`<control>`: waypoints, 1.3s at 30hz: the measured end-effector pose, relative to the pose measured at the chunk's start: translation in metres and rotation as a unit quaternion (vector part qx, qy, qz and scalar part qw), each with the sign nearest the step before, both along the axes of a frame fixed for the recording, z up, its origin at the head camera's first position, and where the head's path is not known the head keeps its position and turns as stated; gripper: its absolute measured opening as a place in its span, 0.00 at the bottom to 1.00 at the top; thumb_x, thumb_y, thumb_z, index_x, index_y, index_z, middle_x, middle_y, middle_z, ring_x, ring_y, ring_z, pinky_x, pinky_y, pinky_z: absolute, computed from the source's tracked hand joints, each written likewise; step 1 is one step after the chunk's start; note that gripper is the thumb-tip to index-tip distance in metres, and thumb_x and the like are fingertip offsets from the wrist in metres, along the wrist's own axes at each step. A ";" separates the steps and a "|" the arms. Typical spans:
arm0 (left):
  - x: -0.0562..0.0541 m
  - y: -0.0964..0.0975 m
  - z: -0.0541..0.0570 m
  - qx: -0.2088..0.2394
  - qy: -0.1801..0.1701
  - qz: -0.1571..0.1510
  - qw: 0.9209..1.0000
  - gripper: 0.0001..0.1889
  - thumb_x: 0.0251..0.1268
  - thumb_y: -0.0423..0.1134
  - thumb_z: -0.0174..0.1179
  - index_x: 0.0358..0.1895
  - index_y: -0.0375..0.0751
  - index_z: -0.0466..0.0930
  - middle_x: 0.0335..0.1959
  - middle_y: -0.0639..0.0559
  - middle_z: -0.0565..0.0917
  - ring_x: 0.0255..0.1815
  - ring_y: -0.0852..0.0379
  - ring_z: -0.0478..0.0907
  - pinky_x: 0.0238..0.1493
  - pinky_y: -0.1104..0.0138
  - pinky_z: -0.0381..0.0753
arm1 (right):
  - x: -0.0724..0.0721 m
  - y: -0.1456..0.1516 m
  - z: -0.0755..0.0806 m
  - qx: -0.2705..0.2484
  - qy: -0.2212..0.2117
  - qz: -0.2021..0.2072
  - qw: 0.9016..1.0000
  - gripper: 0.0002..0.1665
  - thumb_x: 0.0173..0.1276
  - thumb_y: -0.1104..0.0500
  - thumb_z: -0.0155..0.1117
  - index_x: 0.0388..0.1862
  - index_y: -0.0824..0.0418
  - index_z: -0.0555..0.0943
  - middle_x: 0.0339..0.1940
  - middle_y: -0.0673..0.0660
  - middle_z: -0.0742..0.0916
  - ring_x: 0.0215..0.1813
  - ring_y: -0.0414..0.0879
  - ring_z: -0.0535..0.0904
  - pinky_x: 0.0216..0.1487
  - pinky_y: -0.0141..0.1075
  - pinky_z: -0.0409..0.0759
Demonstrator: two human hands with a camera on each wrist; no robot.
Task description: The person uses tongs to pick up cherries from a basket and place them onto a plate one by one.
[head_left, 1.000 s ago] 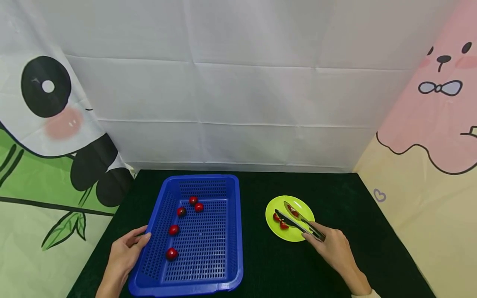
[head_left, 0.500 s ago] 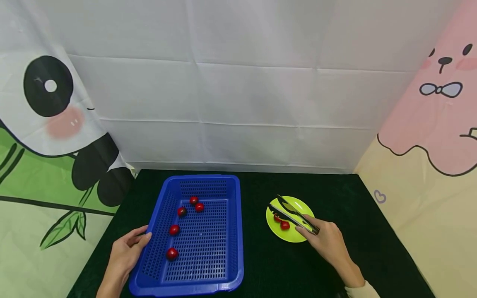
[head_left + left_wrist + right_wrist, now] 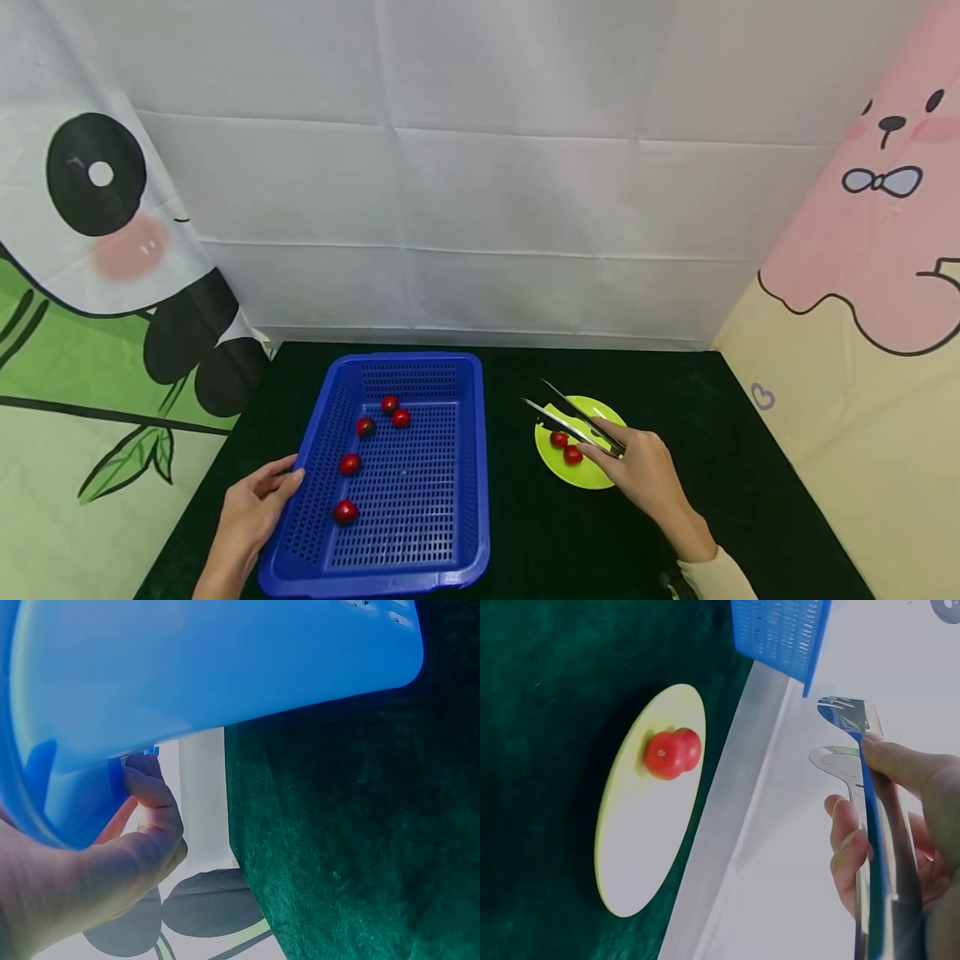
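Note:
My left hand [image 3: 251, 512] grips the left rim of a blue perforated plastic basket [image 3: 483, 475], thumb on the rim and fingers beneath it in the left wrist view. Inside lie several small red cherry tomatoes [image 3: 346, 512]. My right hand [image 3: 648, 471] holds metal serving tongs [image 3: 885, 847] between thumb and fingers. Their tips stand apart with nothing between them, pointing up and left over the far-left edge of a yellow-green plate [image 3: 592, 477]. On that plate sit two more cherry tomatoes [image 3: 573, 455], side by side; the right wrist view shows one partly overlapping the other.
A dark green cloth [image 3: 517, 517] covers the table, with a strip of it between basket and plate. Behind stands a white fabric backdrop [image 3: 480, 208]. Printed cloths with a panda [image 3: 97, 208] and a pink character [image 3: 885, 242] hang at the sides.
My right hand has shifted left and slightly up, carrying the tongs up off the plate so their tips pass its far-left edge. Left hand and basket are unchanged.

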State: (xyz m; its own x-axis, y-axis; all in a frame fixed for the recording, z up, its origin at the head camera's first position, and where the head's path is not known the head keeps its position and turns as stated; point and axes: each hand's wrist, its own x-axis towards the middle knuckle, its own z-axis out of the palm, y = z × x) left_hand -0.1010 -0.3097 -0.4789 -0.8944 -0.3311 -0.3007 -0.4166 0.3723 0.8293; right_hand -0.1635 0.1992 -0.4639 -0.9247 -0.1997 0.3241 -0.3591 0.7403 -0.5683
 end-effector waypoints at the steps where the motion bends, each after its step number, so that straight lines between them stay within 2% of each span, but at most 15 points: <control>1: 0.000 0.000 0.000 0.002 0.000 0.000 1.000 0.31 0.78 0.50 0.59 0.74 0.31 0.68 0.62 0.26 0.78 0.46 0.46 0.86 0.46 0.53 0.86 | -0.001 -0.002 0.001 0.000 0.002 0.001 1.000 0.28 0.64 0.52 0.78 0.59 0.63 0.86 0.14 0.42 0.69 0.16 0.34 0.64 0.18 0.30 0.66; 6: 0.000 -0.001 -0.001 0.005 0.010 -0.003 1.000 0.31 0.78 0.48 0.59 0.73 0.30 0.68 0.58 0.29 0.82 0.45 0.50 0.86 0.42 0.58 0.86 | -0.003 -0.010 0.005 -0.006 0.016 0.013 1.000 0.27 0.63 0.53 0.79 0.58 0.63 0.87 0.16 0.42 0.72 0.18 0.35 0.66 0.19 0.30 0.66; 10: 0.000 -0.003 -0.002 0.001 0.019 -0.007 1.000 0.30 0.78 0.46 0.59 0.73 0.30 0.68 0.55 0.34 0.85 0.45 0.52 0.86 0.39 0.64 0.85 | -0.008 -0.017 0.008 -0.020 0.035 0.033 0.999 0.25 0.62 0.54 0.80 0.57 0.62 0.87 0.21 0.42 0.79 0.20 0.36 0.69 0.21 0.29 0.69; 16: 0.000 -0.003 -0.002 -0.002 0.016 -0.009 1.000 0.30 0.78 0.47 0.59 0.73 0.30 0.68 0.56 0.33 0.84 0.45 0.51 0.86 0.41 0.61 0.86 | -0.014 -0.028 0.010 -0.028 0.044 0.050 0.997 0.24 0.62 0.54 0.80 0.56 0.61 0.87 0.28 0.44 0.87 0.24 0.34 0.73 0.24 0.29 0.74; 29: 0.000 -0.002 -0.003 -0.004 0.019 -0.009 1.000 0.30 0.79 0.46 0.59 0.73 0.29 0.68 0.56 0.32 0.84 0.44 0.50 0.86 0.41 0.60 0.86 | -0.021 -0.052 0.021 -0.036 0.015 0.083 0.996 0.26 0.66 0.52 0.76 0.59 0.64 0.85 0.17 0.42 0.80 0.13 0.29 0.71 0.17 0.31 0.72; 32: 0.000 -0.002 -0.003 -0.002 0.019 -0.009 1.000 0.30 0.79 0.46 0.59 0.73 0.30 0.68 0.55 0.33 0.84 0.44 0.51 0.86 0.41 0.61 0.86 | -0.022 -0.058 0.024 -0.040 0.010 0.094 0.995 0.27 0.67 0.53 0.76 0.60 0.64 0.85 0.17 0.44 0.79 0.11 0.29 0.70 0.16 0.31 0.71; 39: 0.000 -0.003 -0.002 0.006 0.014 -0.009 1.000 0.30 0.79 0.46 0.58 0.73 0.30 0.68 0.56 0.33 0.84 0.44 0.52 0.86 0.41 0.60 0.86 | -0.027 -0.068 0.026 -0.022 0.040 0.102 0.994 0.27 0.65 0.52 0.78 0.58 0.64 0.86 0.17 0.41 0.74 0.17 0.31 0.66 0.18 0.29 0.66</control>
